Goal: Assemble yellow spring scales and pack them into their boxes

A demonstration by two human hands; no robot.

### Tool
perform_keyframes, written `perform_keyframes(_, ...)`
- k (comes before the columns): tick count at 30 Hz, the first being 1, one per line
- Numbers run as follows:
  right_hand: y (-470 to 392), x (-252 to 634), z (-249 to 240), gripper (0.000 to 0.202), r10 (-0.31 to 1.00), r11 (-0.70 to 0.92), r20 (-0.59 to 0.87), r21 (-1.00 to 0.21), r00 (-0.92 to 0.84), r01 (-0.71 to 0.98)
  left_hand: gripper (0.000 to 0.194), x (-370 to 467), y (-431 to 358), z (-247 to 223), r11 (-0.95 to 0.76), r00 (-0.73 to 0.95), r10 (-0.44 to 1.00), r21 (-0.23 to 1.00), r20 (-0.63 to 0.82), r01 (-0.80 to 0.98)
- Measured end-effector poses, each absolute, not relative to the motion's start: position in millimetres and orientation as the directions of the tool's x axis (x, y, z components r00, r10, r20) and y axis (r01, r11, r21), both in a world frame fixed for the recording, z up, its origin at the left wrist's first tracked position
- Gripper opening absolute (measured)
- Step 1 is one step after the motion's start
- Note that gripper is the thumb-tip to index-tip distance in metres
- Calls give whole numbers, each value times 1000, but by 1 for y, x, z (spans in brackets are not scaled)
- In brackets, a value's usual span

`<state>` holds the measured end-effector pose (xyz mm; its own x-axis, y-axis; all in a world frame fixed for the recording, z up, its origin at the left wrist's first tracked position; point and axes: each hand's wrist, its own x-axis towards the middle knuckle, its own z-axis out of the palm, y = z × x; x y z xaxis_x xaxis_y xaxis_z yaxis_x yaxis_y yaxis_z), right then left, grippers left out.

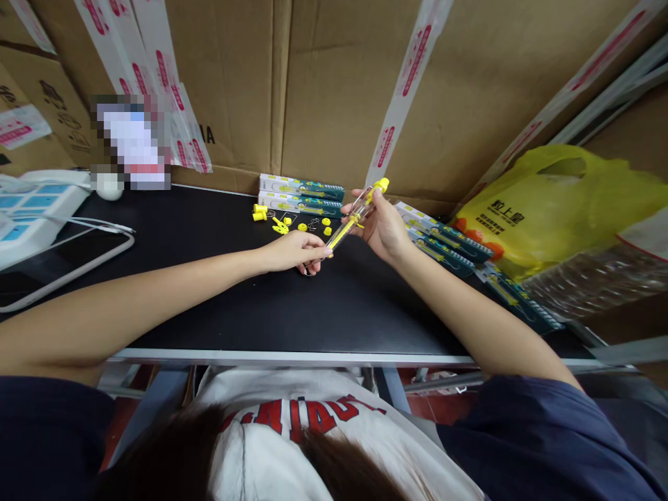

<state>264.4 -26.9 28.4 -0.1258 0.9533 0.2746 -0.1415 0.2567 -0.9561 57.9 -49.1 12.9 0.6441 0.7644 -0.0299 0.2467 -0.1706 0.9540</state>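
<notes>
A clear tube with yellow parts [344, 234] is held up at a slant over the black table, its yellow cap at the upper right. My left hand [298, 252] pinches its lower end. Around the upper part, near the cap, close the fingers of my right hand [383, 226]; a bent metal wire shows beside the tube there. Just behind my left hand lie several small yellow parts [280, 225] and thin metal wire pieces [313, 224] on the table.
Two printed boxes [300, 204] lie at the back, and several more [443, 236] on the right. Beyond those sits a yellow plastic bag [553, 202]. On the left are a white power strip [46, 209] and a tablet-like device [62, 264]. Cardboard [334, 90] stands behind the table.
</notes>
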Motion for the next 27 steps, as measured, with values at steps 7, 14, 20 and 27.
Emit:
perform_keyframes(7,-30,261,26,53,936,321,333,-941,-114,-109,18,59,-52,14,-238,619,785,923,-1,304)
perform_keyframes(14,-34,258,26,52,917,389,393,-919,-72,-61,21,57,-58,16,-376,555,824,841,112,389)
perform_keyframes(20,-35,257,27,55,925,375,378,-925,-51,-55,22,57,-60,13,-392,531,832,848,161,357)
perform_keyframes(27,-32,260,29,56,938,344,346,-936,-19,-72,27,57,-60,14,-357,542,829,877,140,320)
